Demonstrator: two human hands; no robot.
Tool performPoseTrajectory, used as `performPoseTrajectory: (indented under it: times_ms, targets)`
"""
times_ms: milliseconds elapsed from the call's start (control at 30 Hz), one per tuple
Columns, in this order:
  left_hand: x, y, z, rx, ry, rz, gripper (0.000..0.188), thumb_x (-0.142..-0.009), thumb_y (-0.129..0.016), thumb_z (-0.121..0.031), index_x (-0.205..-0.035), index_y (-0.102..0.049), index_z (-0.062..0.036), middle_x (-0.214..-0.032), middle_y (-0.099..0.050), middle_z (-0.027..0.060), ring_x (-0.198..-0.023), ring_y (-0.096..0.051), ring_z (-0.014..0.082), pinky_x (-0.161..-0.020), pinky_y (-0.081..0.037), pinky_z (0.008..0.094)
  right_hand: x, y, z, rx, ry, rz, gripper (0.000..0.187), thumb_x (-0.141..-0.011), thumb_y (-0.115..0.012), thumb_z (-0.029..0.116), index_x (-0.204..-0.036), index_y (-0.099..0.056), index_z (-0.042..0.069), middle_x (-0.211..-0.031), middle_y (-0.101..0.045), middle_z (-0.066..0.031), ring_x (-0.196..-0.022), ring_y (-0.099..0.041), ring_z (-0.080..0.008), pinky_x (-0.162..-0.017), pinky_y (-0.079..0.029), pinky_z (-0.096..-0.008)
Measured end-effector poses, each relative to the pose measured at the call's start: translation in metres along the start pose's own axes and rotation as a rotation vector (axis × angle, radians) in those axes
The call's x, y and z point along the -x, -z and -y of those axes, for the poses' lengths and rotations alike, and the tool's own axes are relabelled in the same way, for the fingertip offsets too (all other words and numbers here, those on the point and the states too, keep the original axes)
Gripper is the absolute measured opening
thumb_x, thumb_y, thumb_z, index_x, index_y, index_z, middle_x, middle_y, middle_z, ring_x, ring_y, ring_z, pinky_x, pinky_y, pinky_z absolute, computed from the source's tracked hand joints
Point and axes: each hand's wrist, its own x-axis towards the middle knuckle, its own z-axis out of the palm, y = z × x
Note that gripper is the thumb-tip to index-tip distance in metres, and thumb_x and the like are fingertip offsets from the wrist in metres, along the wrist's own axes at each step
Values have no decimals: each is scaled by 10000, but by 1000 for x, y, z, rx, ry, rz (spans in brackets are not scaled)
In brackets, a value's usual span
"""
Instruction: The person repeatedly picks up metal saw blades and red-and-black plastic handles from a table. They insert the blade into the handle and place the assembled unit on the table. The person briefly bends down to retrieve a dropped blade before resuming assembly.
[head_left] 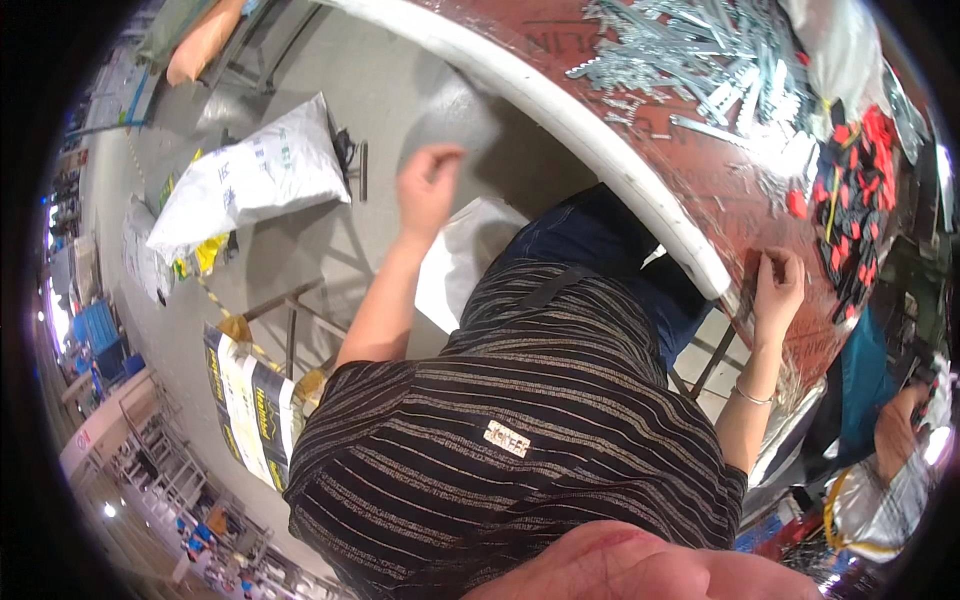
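My left hand [428, 192] is raised over the floor to the left of the table, fingers loosely bent and a gap between thumb and forefinger. Nothing shows in it. My right hand [780, 288] lies at the near edge of the red tabletop [715, 178], its fingers curled in; whatever they hold, if anything, is hidden. Close beside it is a heap of small black and red parts [850, 215]. Farther away on the table lies a pile of silvery toothed metal strips [700, 65], with several loose small metal pieces near it.
A curved white edge [590, 140] borders the table before my legs. White sacks [265, 180] stand at the left, and a black, white and yellow bag [250, 405] hangs on a metal frame. At the right another person's arm [897, 430] reaches in near a white sack [880, 510].
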Motion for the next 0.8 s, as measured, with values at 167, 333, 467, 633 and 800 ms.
performPoseTrajectory:
  times_ms: [167, 333, 467, 633, 800]
  targets:
    - [-69, 25, -12, 4, -68, -287, 101, -851, -559, -36, -907, -642, -26, -868, -646, 39, -748, -572, 100, -705, -453, 228, -45, -30, 45, 148, 307, 10, 612, -726, -719, 247, -1245, -451, 64, -1229, -451, -167, -1161, -399, -333, -987, -300, -434]
    - [-80, 11, -1, 11, -78, -256, 103, -841, -558, -25, -907, -636, -22, -881, -642, 48, -820, -585, 122, -765, -455, 242, -73, -60, 62, 239, 404, 151, 849, -747, -618, 541, -1407, -279, 129, -1431, -247, -182, -1328, -201, -366, -1065, -130, -536]
    - [-28, 5, 47, -179, 97, -168, 147, -794, -580, -39, -934, -626, -25, -945, -635, 100, -913, -589, 212, -848, -437, 315, -108, -84, 74, 324, 486, 93, 734, -820, -579, 471, -1416, -276, 169, -1442, -249, -152, -1338, -199, -348, -1059, -106, -573]
    - [108, 30, 74, -649, 211, 83, 521, -764, -624, -126, -1259, -460, -124, -1328, -387, 159, -1220, -371, 357, -1006, -274, 519, -135, -75, 98, 239, 598, -159, 679, -848, -458, 584, -1375, -359, 168, -1409, -309, -146, -1304, -272, -332, -1044, -125, -582]
    - [229, 46, 69, -919, 480, 509, 892, -736, -700, -272, -1441, -155, -232, -1493, -70, 157, -1366, -82, 386, -1042, -127, 621, -74, -67, 152, 133, 827, 72, 760, -639, -754, 309, -1321, -444, 182, -1354, -397, -102, -1254, -359, -282, -1041, -165, -588]
